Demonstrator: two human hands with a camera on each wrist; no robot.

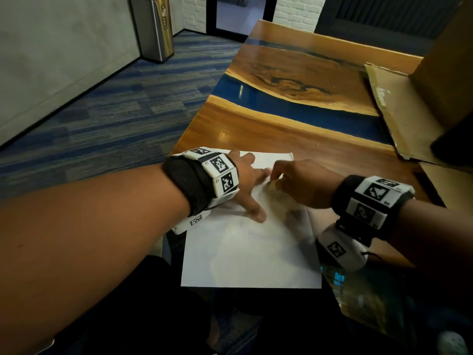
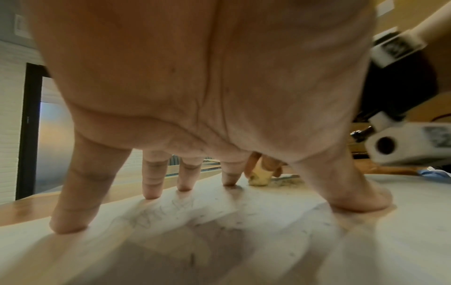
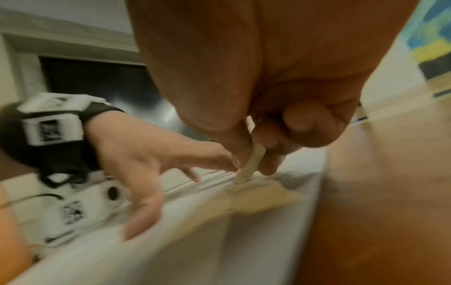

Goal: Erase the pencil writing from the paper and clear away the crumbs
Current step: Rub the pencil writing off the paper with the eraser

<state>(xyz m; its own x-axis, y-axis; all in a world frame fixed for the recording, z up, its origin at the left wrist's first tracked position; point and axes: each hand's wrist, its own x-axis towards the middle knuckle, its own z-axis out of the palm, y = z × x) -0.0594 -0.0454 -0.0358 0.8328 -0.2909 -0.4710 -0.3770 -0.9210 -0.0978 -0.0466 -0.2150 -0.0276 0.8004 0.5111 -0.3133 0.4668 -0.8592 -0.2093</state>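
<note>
A white sheet of paper (image 1: 250, 252) lies at the near edge of the wooden table (image 1: 294, 129). My left hand (image 1: 252, 184) is spread on the sheet's upper left part, fingertips (image 2: 151, 194) and thumb pressing it flat. My right hand (image 1: 281, 180) pinches a small cream eraser (image 3: 251, 165) between thumb and fingers, its lower end on the paper just right of the left index finger. Faint pencil writing (image 2: 171, 210) shows under the left palm. Dark eraser crumbs (image 2: 288, 181) lie scattered on the sheet near the eraser (image 2: 259, 178).
A flattened cardboard box (image 1: 409, 114) lies on the table's right side, behind my right wrist. A steel bin (image 1: 153, 26) stands on the carpet at far left. The table's left edge runs just beside my left wrist.
</note>
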